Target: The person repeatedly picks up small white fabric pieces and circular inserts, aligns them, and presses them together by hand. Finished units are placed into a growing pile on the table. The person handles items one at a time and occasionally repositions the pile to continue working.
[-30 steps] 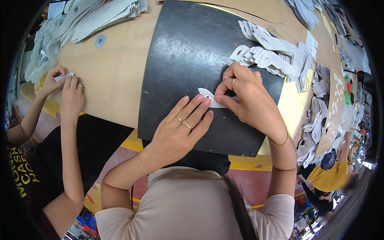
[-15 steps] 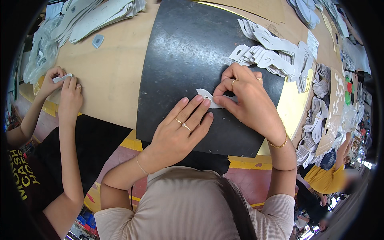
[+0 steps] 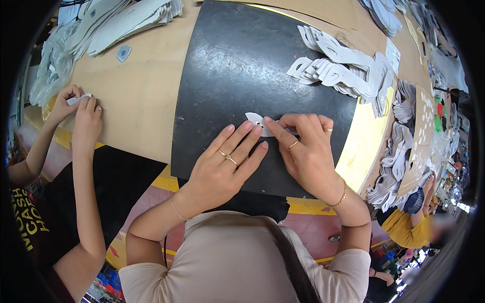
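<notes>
A small white cut piece with a pointed end and small dark holes lies on a black mat. My left hand rests with its fingers stretched out, the fingertips pressing the piece's near side. From the right, my right hand reaches over the same piece. Its index fingertip presses down beside the holes, and the other fingers bend over the piece's right end. The right thumb is hidden, and so is most of that end.
Stacks of grey-white cut pieces lie at the mat's upper right. More bundles line the table's right side. Large sheets and a plastic bag sit at upper left. At left, a co-worker's hands hold a white piece.
My right hand has gone from a raised pinch over the piece to lower down, with its index fingertip on the piece. My left hand has barely moved.
</notes>
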### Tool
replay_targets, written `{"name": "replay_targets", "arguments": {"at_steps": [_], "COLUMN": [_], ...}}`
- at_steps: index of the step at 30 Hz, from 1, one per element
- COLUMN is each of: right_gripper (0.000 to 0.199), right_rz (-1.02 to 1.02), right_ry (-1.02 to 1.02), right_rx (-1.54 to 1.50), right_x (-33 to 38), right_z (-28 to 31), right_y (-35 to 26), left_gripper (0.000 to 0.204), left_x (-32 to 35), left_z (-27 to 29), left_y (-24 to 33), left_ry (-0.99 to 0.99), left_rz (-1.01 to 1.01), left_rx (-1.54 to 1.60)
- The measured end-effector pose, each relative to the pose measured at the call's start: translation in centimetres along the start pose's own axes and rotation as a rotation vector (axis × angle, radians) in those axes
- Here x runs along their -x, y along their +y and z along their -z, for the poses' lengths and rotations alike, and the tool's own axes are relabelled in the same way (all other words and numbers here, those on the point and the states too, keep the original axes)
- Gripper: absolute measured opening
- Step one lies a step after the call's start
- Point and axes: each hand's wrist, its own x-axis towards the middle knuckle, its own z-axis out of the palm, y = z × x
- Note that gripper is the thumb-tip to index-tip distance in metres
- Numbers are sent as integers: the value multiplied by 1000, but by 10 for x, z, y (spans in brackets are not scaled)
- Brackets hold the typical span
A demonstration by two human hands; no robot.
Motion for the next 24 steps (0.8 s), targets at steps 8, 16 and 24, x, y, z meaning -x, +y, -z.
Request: {"name": "replay_targets", "arguments": {"at_steps": [8,16,24], "right_gripper": [42,45,45], "right_rz": [38,262,77], "right_ry": [-12,-46,-92], "right_rx": [34,361,-107], "right_x": [0,1,-7], "right_z": [0,1,7], "right_y": [2,-3,9], "left_gripper": [34,34,29], "left_x": [0,1,1], "left_z": [1,-1,6], "left_y": [0,-2,-5], "left_ry": [-2,54,88], "left_rz": [-1,35,59], "left_rx": [-9,135,118]}}
